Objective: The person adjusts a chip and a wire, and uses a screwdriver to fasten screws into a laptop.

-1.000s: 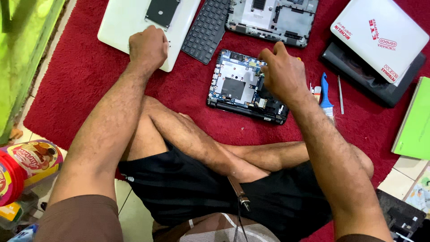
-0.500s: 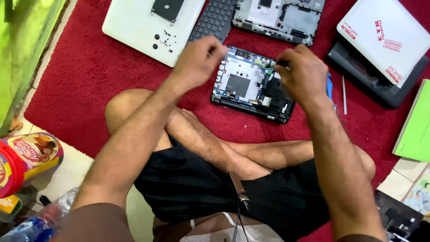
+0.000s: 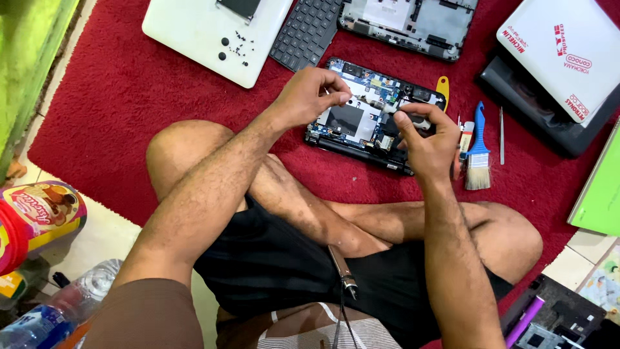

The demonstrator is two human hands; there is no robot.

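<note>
An opened laptop base (image 3: 352, 123) with its circuit board bare lies on the red carpet (image 3: 116, 110) in front of my crossed legs. My right hand (image 3: 426, 145) is closed around the grey handle of a small screwdriver (image 3: 387, 107), held level just above the board. My left hand (image 3: 310, 97) pinches the tip end of that screwdriver's shaft with thumb and fingertips. Whether a screw sits between those fingers is too small to tell.
A white lid (image 3: 194, 35) with loose screws, a black keyboard (image 3: 307, 32) and a grey case shell (image 3: 407, 22) lie beyond. A blue-handled brush (image 3: 478, 152), yellow pry tool (image 3: 442, 84), stacked laptops (image 3: 555, 58) sit right; tin (image 3: 39, 213), bottle (image 3: 58, 310) left.
My left hand left the white lid and came across to the board. My right hand rose off the board with the screwdriver, and both hands now meet over it.
</note>
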